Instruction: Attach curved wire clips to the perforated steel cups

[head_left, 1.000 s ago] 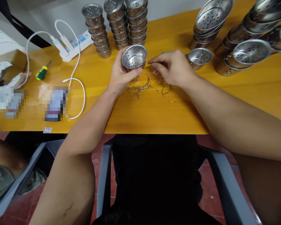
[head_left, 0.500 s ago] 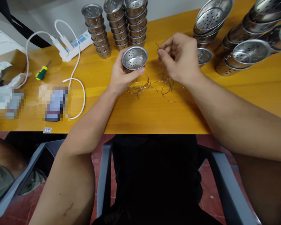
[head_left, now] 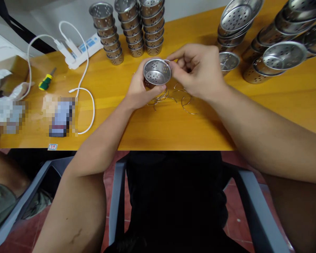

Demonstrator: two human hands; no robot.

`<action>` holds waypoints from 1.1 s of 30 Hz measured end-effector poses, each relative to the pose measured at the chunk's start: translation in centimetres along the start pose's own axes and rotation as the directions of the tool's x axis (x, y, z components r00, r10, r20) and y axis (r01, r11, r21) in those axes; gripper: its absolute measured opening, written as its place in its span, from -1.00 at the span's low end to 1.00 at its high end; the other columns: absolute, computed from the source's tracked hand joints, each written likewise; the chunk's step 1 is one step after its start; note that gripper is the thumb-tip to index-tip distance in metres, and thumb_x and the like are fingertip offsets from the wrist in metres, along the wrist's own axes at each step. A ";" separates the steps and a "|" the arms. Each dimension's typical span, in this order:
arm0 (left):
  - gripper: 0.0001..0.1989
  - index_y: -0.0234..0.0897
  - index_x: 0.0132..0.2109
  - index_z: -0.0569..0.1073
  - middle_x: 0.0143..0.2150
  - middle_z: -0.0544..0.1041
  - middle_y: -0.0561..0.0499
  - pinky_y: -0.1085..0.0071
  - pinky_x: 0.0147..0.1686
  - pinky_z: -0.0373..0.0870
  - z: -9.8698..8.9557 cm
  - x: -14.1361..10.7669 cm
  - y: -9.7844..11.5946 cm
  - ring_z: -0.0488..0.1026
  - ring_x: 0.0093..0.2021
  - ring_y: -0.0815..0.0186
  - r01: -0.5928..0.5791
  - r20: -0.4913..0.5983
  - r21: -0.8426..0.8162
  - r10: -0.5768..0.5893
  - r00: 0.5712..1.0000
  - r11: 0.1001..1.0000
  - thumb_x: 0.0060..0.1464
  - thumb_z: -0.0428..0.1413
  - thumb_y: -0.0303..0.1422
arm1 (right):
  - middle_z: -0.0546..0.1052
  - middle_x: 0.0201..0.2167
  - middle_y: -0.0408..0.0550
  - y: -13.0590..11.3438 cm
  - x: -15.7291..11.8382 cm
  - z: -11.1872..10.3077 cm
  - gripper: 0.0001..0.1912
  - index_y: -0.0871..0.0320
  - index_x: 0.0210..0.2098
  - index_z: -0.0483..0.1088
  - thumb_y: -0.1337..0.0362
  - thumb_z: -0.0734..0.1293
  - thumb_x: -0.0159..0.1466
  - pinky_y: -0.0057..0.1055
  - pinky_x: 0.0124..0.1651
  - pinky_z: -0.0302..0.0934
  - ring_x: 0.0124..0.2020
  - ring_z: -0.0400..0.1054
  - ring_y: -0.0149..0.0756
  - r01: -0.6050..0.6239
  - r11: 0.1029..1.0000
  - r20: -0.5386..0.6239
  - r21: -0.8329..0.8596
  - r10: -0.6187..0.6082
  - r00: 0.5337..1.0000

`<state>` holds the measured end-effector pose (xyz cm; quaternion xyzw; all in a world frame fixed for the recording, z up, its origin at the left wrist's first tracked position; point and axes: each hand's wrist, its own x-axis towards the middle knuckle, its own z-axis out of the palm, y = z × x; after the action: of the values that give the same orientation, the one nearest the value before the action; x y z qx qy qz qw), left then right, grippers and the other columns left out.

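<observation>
My left hand [head_left: 140, 88] is wrapped round a small perforated metal cup [head_left: 157, 74], its open top tilted toward me. At the cup's right rim, my right hand [head_left: 195, 66] pinches a thin curved wire [head_left: 167, 60] between thumb and forefinger. Most of that wire is hidden by the fingers and the rim. Below the hands, several loose curved wires [head_left: 186, 105] lie on the wooden table [head_left: 158, 133]. Just right of my right hand stands another perforated cup [head_left: 228, 62], partly covered by the hand.
Stacked perforated cups [head_left: 129, 30] stand at the back. More cups [head_left: 283, 58] lean in stacks at the right. On the left are a power strip [head_left: 85, 52] with white cables, a screwdriver [head_left: 46, 81] and a blurred phone [head_left: 62, 117]. Someone's arm [head_left: 5, 165] shows at far left.
The cup in my left hand has moved slightly right and toward me. My right hand has brought the wire leftward to the cup's rim.
</observation>
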<state>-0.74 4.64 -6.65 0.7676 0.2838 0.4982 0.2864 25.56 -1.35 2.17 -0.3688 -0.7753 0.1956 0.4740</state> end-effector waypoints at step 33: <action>0.12 0.06 0.61 0.40 0.50 0.64 -0.19 -0.14 0.59 0.68 0.4 -0.4 3.5 0.69 0.53 -0.19 0.032 0.103 0.071 -0.040 0.994 0.997 0.15 0.70 0.31 | 0.50 -0.40 -0.12 -0.8 -0.4 1.3 -0.79 -0.12 0.04 0.73 -0.06 0.60 0.63 0.00 -0.11 0.59 -0.42 0.42 -0.06 -0.083 0.994 -0.046 0.069 0.087 0.995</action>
<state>0.04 1.94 -4.54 0.7968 0.2993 0.4421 0.2830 24.21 -2.13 1.83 -0.3899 -0.7401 0.2326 0.4962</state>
